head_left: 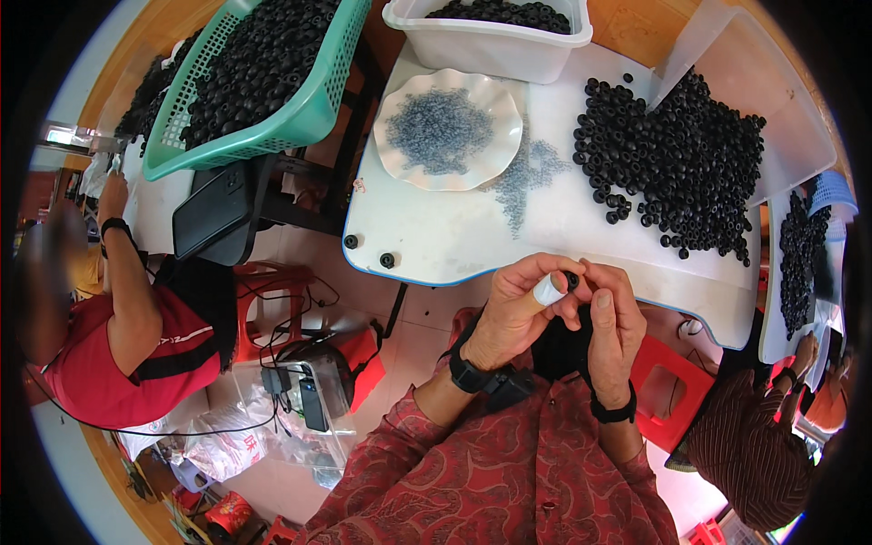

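In front of my chest, just off the table's front edge, both hands meet at the fingertips. My left hand (pixel 510 313), with white tape round one finger, pinches a small round black part (pixel 570 281). Curled in beside it is my right hand (pixel 619 325); its fingertips come up to the part, and what they may hold is hidden. Beyond them a large heap of the same black parts (pixel 672 163) covers the table's right side. A scalloped white plate (pixel 391 162) bears small translucent rings (pixel 440 127), with more rings (pixel 518 195) spilled beside it.
A clear plastic bin (pixel 772 118) lies tipped behind the heap. At the back stands a white tub (pixel 495 45) of black parts; a green basket (pixel 272 134) of them is at left. Two loose black parts (pixel 388 260) lie near the white table's (pixel 427 236) edge. People work on either side.
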{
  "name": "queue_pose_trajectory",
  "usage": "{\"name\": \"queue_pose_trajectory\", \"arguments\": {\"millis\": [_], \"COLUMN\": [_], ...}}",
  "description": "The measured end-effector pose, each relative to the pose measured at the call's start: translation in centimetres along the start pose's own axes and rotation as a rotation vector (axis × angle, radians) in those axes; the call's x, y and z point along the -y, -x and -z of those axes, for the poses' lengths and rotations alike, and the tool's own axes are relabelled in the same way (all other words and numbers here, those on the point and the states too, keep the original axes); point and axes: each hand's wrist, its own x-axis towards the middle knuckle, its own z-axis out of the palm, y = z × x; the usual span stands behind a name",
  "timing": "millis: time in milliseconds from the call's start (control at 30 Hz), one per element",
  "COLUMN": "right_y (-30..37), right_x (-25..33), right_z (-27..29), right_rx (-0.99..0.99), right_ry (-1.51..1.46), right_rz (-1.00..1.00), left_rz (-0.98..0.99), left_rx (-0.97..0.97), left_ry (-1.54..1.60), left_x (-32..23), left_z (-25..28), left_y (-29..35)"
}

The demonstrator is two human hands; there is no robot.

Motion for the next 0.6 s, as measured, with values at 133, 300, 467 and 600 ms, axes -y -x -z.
{"name": "queue_pose_trajectory", "arguments": {"millis": [133,300,467,600], "right_y": [-0.2,0.0,-0.1,-0.1], "right_x": [0.2,-0.2,-0.3,-0.3], "right_z": [-0.7,-0.7,-1.1,-0.9], "right_rx": [0.080,0.076,0.040,0.047], "right_ry": [0.122,0.202,0.153,0.167], "right_rz": [-0.037,-0.094,-0.112,-0.110], "left_rz": [0.010,0.006,-0.010,-0.008], "left_rx": [-0.078,-0.050,-0.056,-0.062], "left_ry": [-0.128,-0.116,-0.076,-0.083], "left_x": [0.6,1.0,0.7,0.8], "left_z": [-1.0,-1.0,-1.5,-1.6], "left_y": [0.1,0.2,0.2,0.2]}}
